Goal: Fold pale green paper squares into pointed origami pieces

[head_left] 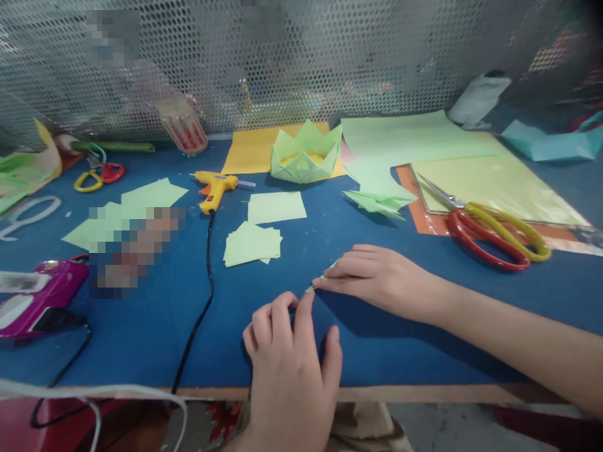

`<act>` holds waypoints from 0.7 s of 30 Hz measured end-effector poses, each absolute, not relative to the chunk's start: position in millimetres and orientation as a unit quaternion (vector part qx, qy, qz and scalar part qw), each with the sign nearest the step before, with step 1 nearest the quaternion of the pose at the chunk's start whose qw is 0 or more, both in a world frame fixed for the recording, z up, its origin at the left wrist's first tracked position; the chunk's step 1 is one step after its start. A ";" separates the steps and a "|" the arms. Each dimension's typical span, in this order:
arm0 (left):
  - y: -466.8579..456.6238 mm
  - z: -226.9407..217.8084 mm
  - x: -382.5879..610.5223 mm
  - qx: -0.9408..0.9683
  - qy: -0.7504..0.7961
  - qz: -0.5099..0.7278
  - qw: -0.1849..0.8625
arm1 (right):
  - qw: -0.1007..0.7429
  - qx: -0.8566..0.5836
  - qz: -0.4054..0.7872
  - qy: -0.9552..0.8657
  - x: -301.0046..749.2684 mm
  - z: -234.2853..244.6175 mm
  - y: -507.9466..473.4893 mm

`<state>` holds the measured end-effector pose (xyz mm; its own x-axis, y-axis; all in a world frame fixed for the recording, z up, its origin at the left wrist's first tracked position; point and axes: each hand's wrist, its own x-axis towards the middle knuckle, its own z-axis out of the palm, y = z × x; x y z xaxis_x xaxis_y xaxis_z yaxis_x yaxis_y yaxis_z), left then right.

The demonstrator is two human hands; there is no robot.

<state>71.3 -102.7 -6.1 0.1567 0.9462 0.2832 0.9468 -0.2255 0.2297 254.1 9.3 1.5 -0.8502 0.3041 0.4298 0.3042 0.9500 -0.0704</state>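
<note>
R hand (pixel 384 276): pinching grn paper (pixel 329 269) | L hand (pixel 293 355): loosely spread, fingertip at paper

- Folded paper (pixel 329 268): matt, mostly hidden
- Crown (pixel 306 168): matt paper with sharp creases
- Small sheets (pixel 252 245): flat, smooth, matt paper
- Table (pixel 386 361): smooth, dull top; its edge (pixel 424 393) looks like bare wood
- Mesh screen (pixel 301 69): grey, perforated, looks like metal
- Glue gun (pixel 218 187): smooth hard plastic, slightly glossy, with a translucent stick (pixel 247 184)
- Large scissors (pixel 471 208): shiny metal blades (pixel 443 192), glossy plastic-looking grips (pixel 521 260)
- Jar (pixel 183 129): clear and shiny, glass or plastic, cannot tell which
- Purple box (pixel 59 285): smooth, glossy plastic
</note>
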 end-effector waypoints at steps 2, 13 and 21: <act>-102.3 -5.2 70.8 -0.767 -0.616 -0.182 0.008 | 0.226 -0.158 0.005 -0.961 254.1 1.3 9.8; -102.6 -10.1 68.3 -0.782 -0.591 -0.198 0.025 | 0.221 -0.157 0.015 -0.962 254.0 3.9 9.6; -104.3 -13.3 65.8 -0.802 -0.563 -0.191 0.059 | 0.210 -0.153 0.007 -0.966 253.3 5.1 10.5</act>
